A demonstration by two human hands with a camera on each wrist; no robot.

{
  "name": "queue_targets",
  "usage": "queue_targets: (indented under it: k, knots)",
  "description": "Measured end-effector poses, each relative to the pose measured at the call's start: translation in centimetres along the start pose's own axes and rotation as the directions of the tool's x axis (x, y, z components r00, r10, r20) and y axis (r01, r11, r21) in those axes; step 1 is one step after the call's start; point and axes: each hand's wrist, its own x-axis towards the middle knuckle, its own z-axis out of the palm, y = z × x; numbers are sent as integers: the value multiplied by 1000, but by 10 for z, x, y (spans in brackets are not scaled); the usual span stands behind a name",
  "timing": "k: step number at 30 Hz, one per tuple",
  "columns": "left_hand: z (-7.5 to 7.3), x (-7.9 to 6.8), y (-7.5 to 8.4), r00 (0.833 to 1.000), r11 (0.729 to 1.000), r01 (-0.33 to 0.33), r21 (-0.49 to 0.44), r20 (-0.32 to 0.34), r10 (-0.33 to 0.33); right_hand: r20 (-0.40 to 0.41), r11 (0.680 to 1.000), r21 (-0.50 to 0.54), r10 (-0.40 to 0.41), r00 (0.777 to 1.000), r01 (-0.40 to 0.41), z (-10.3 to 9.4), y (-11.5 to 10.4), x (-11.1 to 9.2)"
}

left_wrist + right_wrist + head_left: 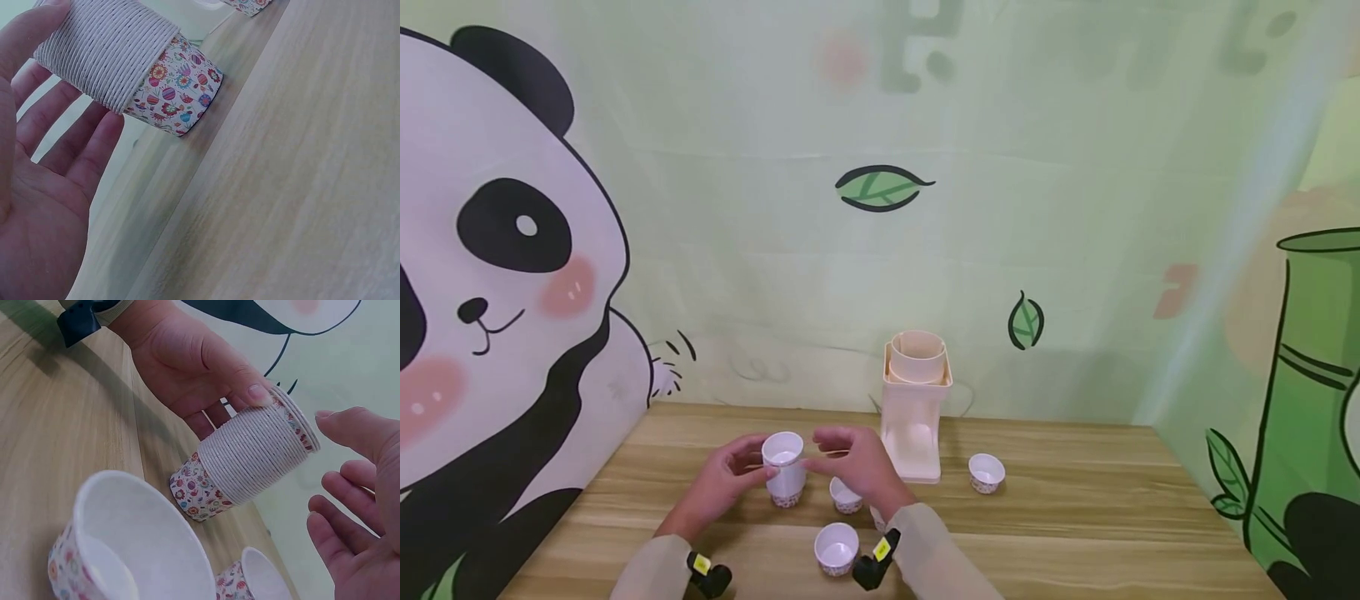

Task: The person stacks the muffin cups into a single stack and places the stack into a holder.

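A tall stack of nested paper cups (786,473), white-rimmed with a colourful floral print at the bottom, stands at the table's left-centre. My left hand (730,477) holds it from the left, thumb on the near side and fingers behind, as the left wrist view also shows on the ribbed rims (106,53). Opposite, my right hand (859,467) is spread, its thumb tip close to the stack's upper rim in the right wrist view. A single paper cup (846,497) sits under the right hand, and another cup (837,547) stands nearer to me.
Behind the right hand rises a pale pink holder (917,417) with a round tube in its top. One more paper cup (986,472) stands to its right. Part of another cup shows beneath my right wrist. A printed backdrop (760,250) borders the wooden table (1075,533).
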Motion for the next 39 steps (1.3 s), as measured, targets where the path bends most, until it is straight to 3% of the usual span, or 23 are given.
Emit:
queue_targets:
  k: [15,27,39]
  knots:
    - [2,2,2,1000,1000,-7,-1,0,7,3,998,25,-51,999,51,-24,1,-18]
    - [2,3,0,1000,1000,-30,0,4,30,-134,993,64,-93,987,102,-48,15,-43]
    - [0,1,1,1000,1000,-6,-13,-8,6,-250,996,67,-47,967,65,-75,33,-61]
